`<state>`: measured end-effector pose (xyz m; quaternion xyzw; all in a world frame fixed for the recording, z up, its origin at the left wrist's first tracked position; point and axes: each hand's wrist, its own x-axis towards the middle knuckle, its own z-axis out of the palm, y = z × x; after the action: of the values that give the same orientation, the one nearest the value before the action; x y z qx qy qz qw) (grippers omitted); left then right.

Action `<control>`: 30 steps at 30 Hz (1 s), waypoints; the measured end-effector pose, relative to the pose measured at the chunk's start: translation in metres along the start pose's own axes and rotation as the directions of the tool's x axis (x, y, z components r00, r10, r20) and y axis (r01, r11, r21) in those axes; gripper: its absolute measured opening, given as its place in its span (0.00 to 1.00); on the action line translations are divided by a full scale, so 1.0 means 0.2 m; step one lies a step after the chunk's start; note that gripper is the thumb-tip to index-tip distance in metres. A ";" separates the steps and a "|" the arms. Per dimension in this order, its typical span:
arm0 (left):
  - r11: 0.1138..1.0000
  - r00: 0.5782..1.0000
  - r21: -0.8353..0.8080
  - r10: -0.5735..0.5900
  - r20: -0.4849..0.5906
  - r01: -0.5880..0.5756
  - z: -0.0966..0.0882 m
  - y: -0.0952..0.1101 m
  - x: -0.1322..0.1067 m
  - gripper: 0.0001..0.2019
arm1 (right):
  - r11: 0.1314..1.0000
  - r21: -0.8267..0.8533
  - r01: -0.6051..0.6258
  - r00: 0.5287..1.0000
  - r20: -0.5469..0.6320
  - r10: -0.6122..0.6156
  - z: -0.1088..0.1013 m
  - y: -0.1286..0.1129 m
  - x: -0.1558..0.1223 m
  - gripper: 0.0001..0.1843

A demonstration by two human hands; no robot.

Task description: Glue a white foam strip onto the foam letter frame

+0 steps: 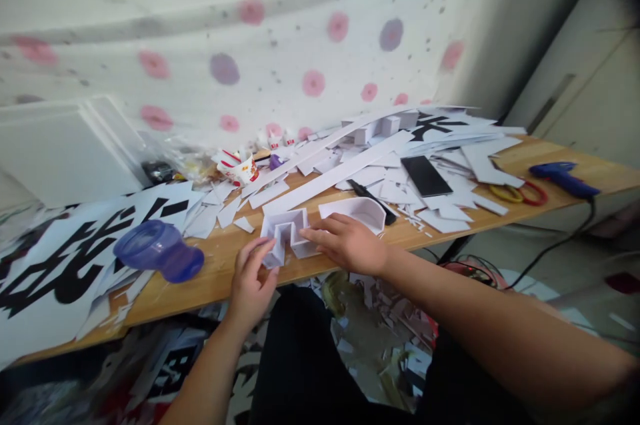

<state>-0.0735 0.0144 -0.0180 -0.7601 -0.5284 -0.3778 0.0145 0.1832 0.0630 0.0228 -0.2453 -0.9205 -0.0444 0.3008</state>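
Note:
A white, box-like U-shaped foam-board piece [270, 220] stands near the front edge of the wooden table. My left hand [253, 282] is at its left end, thumb and fingers curled round the near corner. Over its right end reaches my right hand [353, 243], with the fingers stretched out and the tips touching or very near the wall. Just behind the right hand lies a white tray-like piece [373, 212] with a curved end, partly covered by that hand.
White strips and offcuts [345, 165] heap the table, with a black phone [426, 176] on them. A blue glue gun [565, 178], scissors [533, 193] and cable are at right. A purple translucent container [159, 250] and black-printed sheets [95, 245] lie left. Scraps litter the floor.

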 end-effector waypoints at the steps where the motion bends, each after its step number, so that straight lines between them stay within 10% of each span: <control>1: 0.999 1.000 0.032 0.021 0.013 -0.021 -0.02 -0.01 0.01 0.21 | 1.000 0.017 -0.010 0.999 -0.043 0.011 -0.04 0.02 -0.03 0.19; 11: 0.884 0.906 0.303 0.248 0.342 -0.356 -0.17 -0.04 0.16 0.22 | 0.867 0.070 -0.494 0.835 -0.239 0.495 -0.33 0.43 -0.54 0.12; 17: 0.890 0.904 0.217 0.346 0.250 -0.400 -0.24 0.02 0.14 0.14 | 0.706 0.048 -0.707 0.676 -0.249 0.693 -0.36 0.53 -0.61 0.14; 23: 0.996 0.995 0.083 -0.024 -0.094 0.032 -0.38 0.14 0.00 0.10 | 0.572 -0.058 -0.818 0.571 -0.203 0.795 -0.37 0.60 -0.64 0.16; 30: 0.920 0.856 -0.112 -0.391 -0.338 0.376 -0.33 0.20 -0.09 0.12 | 0.612 -0.264 -0.745 0.620 0.063 0.782 -0.30 0.56 -0.60 0.11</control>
<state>-0.0795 -0.0446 0.0337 -0.5595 -0.6498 -0.5143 0.0178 0.3537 0.0963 -0.0047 -0.6484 -0.7390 0.0120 0.1824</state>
